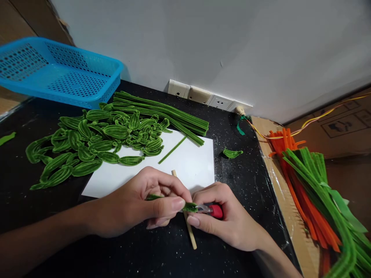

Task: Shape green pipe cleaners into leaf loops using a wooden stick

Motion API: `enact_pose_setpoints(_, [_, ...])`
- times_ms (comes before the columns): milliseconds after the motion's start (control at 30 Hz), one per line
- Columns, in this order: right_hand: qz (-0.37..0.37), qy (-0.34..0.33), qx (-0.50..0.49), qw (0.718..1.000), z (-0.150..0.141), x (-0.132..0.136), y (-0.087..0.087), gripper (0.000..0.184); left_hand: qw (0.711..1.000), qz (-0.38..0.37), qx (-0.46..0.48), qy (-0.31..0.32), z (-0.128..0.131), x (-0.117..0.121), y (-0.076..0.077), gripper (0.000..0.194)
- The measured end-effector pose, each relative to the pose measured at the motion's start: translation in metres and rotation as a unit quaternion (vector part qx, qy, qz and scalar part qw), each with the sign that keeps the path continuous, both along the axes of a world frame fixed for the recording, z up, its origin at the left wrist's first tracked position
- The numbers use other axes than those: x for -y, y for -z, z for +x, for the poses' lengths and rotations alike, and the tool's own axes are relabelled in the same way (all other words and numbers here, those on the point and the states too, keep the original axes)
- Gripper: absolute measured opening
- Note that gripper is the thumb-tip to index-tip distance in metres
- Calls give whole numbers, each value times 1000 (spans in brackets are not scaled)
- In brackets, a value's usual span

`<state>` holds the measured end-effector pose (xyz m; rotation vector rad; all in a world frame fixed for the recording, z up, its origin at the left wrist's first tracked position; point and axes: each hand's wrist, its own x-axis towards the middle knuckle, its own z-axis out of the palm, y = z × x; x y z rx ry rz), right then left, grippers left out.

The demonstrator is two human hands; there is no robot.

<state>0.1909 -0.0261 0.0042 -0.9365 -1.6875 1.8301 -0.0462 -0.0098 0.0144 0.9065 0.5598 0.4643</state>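
Observation:
My left hand [156,202] is closed, with thumb and fingers pinching a green pipe cleaner piece [190,207]. In my closed right hand [223,216] is a pair of red-handled pliers [216,211]. Their metal jaws meet the right end of the green piece; most of the tool is hidden by my fingers. Below both hands a thin wooden stick [190,231] lies slantwise, partly covered by the left fingers. Just beyond, a white sheet [191,166] carries a single short green stem [172,150]. Many looped green pipe cleaner leaves [116,132] are heaped at the left.
Long green pipe cleaners [162,112] lie behind the heap. A blue perforated basket [107,88] stands at back left. One loose leaf [232,153] rests on the black tabletop [240,185]. Wall sockets [199,94], cardboard [269,166], and orange [304,216] and green bundles [315,177] border the right.

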Motion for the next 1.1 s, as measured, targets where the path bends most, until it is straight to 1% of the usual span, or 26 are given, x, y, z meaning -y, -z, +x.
enact_pose_setpoints(233, [9,4,2,1000,-2,2,1,40,1000,13,-15,4,-1,-1,-1,18])
enact_pose_setpoints(400, [21,9,17,1000,-3,4,3,40,999,29,-39,11,0,-1,-5,20])
enact_pose_setpoints(600, [78,-3,-1,997,-6,3,4,30,995,59,-67,43,-2,2,-11,23])
enact_pose_setpoints(700, [123,-7,16,992,-6,4,4,26,992,77,-80,57,-4,2,-12,24])
enact_pose_setpoints(800, [157,-14,43,987,-6,5,2,22,990,91,-90,54,-5,2,-13,23])
enact_pose_setpoints(933, [189,-6,51,981,-8,6,0,20,991,89,-83,55,-5,2,-14,22])
enact_pose_setpoints(1100, [177,12,39,983,-9,3,0,23,994,81,-72,26,-3,2,-10,24])
